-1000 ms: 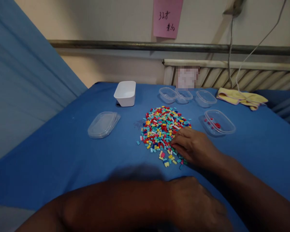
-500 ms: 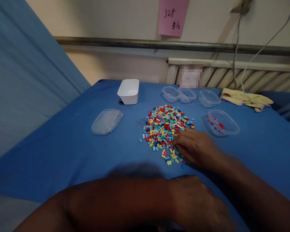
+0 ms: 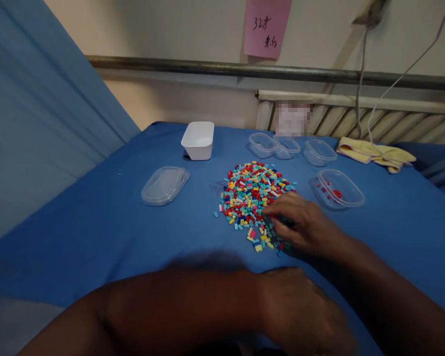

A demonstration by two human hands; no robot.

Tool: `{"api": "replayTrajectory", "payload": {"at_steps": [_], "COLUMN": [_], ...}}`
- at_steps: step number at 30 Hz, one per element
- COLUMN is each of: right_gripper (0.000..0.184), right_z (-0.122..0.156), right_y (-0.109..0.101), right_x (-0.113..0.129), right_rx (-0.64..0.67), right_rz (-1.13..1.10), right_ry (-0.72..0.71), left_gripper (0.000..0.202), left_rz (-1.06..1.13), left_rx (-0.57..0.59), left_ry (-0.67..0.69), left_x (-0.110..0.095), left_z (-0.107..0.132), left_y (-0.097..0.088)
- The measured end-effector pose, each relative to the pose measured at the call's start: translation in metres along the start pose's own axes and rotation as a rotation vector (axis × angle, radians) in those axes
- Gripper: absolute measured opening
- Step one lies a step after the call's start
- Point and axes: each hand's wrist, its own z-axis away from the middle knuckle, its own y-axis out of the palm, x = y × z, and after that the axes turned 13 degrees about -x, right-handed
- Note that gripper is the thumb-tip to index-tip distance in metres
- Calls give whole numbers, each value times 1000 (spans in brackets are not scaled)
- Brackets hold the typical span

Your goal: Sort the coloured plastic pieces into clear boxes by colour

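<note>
A pile of small coloured bricks, red, yellow, blue and teal, lies in the middle of the blue table. My right hand rests at the pile's near right edge, fingers bent down onto the bricks; what they pinch, if anything, is hidden. To the right of the pile stands a clear plastic tub with a few red bricks in it. My left hand lies palm down on the table near me, forearm across the front, fingers loosely curled with nothing visible in them.
A white tub stands at the back left. Three clear tubs line the back. A stack of clear lids lies left of the pile. A yellow cloth sits at the back right. A blue curtain hangs on the left.
My right hand's fingers have shifted slightly within the near edge of the pile. The left arm has stayed in place. The camera has moved a little.
</note>
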Motion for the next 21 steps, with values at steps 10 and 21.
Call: {"api": "replayTrajectory", "payload": {"at_steps": [10,21], "right_gripper": [20,28], "right_z": [21,38], "right_y": [-85,-90], "right_x": [-45,-71], "right_rx": [-347,-234], "right_rz": [531,766], "right_ry": [242,352], "left_gripper": [24,24], "left_rz": [89,26], "left_rx": [-53,-52], "left_ry": [99,100], "left_x": [2,5], "left_z": [5,8], "left_y": [6,12]}}
